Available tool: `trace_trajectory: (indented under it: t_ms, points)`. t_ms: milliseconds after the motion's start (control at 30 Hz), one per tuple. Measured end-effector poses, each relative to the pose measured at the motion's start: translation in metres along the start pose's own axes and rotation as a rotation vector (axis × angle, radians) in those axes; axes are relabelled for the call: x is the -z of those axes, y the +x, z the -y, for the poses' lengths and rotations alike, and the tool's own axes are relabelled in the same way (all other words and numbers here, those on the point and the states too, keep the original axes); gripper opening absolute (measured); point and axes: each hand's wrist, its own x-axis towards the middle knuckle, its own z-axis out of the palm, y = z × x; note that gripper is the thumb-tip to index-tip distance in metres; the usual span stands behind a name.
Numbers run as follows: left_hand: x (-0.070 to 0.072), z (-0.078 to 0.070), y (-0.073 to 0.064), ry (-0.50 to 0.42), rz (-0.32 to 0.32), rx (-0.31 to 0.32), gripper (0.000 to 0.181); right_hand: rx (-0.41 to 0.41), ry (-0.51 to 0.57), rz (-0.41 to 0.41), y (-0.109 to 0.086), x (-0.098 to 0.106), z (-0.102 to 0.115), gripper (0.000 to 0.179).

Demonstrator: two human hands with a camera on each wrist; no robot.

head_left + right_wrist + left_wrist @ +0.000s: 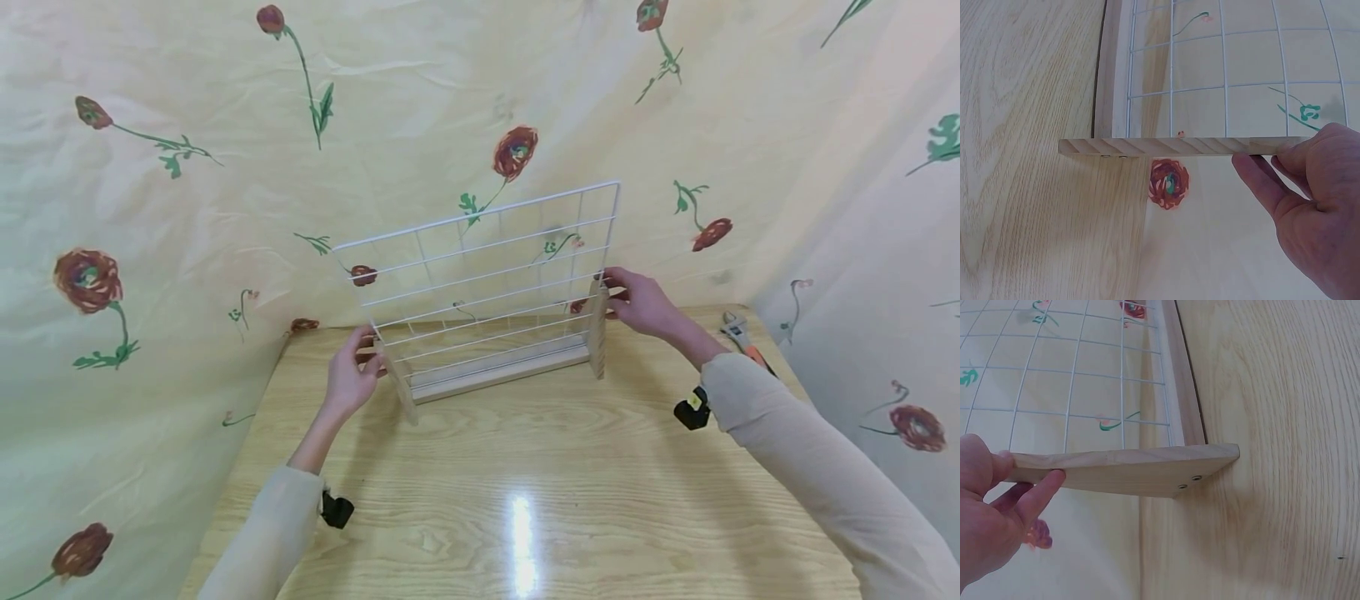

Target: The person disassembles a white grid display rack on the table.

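Observation:
A display rack stands toward the back of the table, made of a white wire grid (480, 215) between two wooden side panels. A wooden crossbar (502, 372) joins the panels low down. My left hand (352, 375) grips the left side panel (1116, 462) near its upper end, thumb on one face and fingers on the other. Two screw heads (1196, 478) show on that panel's outer face. At the other end, my right hand (641, 304) pinches the right side panel (1166, 146) by its upper part. The grid leans back toward the flowered cloth.
An adjustable wrench (738, 329) with an orange and black handle lies at the table's right edge, partly behind the right sleeve. Flowered cloth (420, 108) hangs behind and at both sides of the wood-grain table (600, 500). A black wrist camera (692, 410) sits under each forearm.

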Motion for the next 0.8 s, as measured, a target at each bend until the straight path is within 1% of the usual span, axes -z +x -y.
trace_trajectory:
  t_ms: [67,200,500,567,700,800]
  points:
    - [0.001,0.007,0.001,-0.001,-0.010,0.000,0.040,0.003,-0.002,0.005,0.000,-0.001,0.002,0.043]
    - [0.004,0.012,-0.001,0.005,-0.023,-0.023,0.040,0.002,-0.008,0.015,-0.001,-0.002,0.005,0.044]
    - [0.009,0.015,-0.007,-0.027,-0.038,-0.053,0.041,0.042,-0.021,0.025,0.001,-0.007,0.007,0.044]
    - [0.010,0.015,-0.009,-0.026,-0.041,-0.070,0.042,0.047,-0.021,0.024,0.002,-0.008,0.008,0.044]
    - [0.012,0.017,-0.012,-0.027,-0.054,-0.124,0.043,0.047,-0.017,0.027,0.002,-0.010,0.010,0.044]
    - [0.014,0.017,-0.015,-0.036,-0.060,-0.137,0.043,0.042,-0.010,0.032,0.002,-0.012,0.012,0.044]
